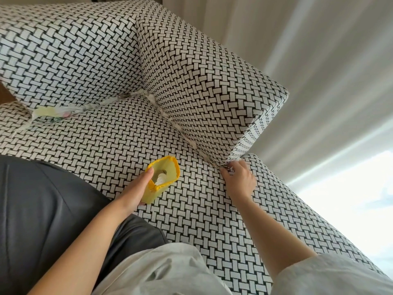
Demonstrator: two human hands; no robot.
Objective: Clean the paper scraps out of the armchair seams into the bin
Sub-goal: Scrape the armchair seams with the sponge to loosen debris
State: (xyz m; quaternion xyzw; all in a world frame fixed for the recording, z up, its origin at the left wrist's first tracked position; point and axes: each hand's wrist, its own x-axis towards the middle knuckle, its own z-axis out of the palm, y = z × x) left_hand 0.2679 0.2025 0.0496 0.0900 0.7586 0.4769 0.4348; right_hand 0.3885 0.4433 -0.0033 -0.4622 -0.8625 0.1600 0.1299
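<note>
Paper scraps [192, 143] are seen as small white tufts wedged along the seam between the seat cushion [127, 135] and the armrest [202, 81] of the woven black-and-white armchair, with more lodged in the seam beneath the backrest [63, 50], where a larger crumpled wad of pale paper [55, 112] lies at the far end from the armrest. The step in hand is judged to be the picking of a scrap from the front end of the armrest seam: the right hand [239, 179] is pressed against that seam where the armrest meets the seat front, fingers curled and pinched into the crease, though whether a scrap is actually gripped cannot be told. A small yellow bin [162, 180] is held just beside the armrest seam, over the seat cushion, by the left hand [139, 185], which is closed around its side with the thumb hooked over the rim; a few white scraps can be made out inside. Next, the pinched piece would need to be drawn free and carried the short way to the bin's open mouth, after which the tufts farther back along the seam remain to be cleared. Both forearms are extended forward from grey sleeves [319, 273], the right reaching farther toward the armrest.
</note>
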